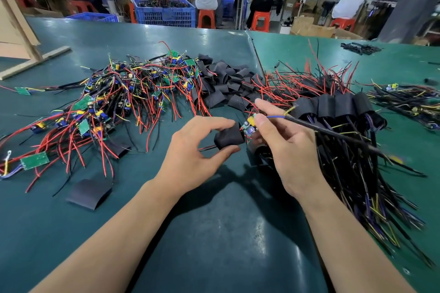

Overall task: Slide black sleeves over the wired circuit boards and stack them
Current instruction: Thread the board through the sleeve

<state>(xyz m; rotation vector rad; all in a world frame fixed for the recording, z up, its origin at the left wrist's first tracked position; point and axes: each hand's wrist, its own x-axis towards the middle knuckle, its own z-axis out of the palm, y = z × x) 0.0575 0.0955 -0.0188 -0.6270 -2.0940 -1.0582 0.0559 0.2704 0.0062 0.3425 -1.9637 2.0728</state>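
My left hand (192, 154) pinches a black sleeve (229, 137) between thumb and fingers above the green table (214, 233). My right hand (285, 150) holds a wired circuit board (249, 127) by its board end and cable, its left end partly inside the sleeve. A tangled pile of bare wired boards (123, 95) lies at the left. Loose black sleeves (226, 83) are heaped behind my hands. Sleeved boards (338, 107) with long cables are stacked at the right.
Flat black sleeves (89, 194) lie loose at the front left. More wired parts (409, 100) sit at the far right. A wooden frame (28, 54) stands at the back left. Beyond the table, people sit on orange stools by blue crates (164, 13).
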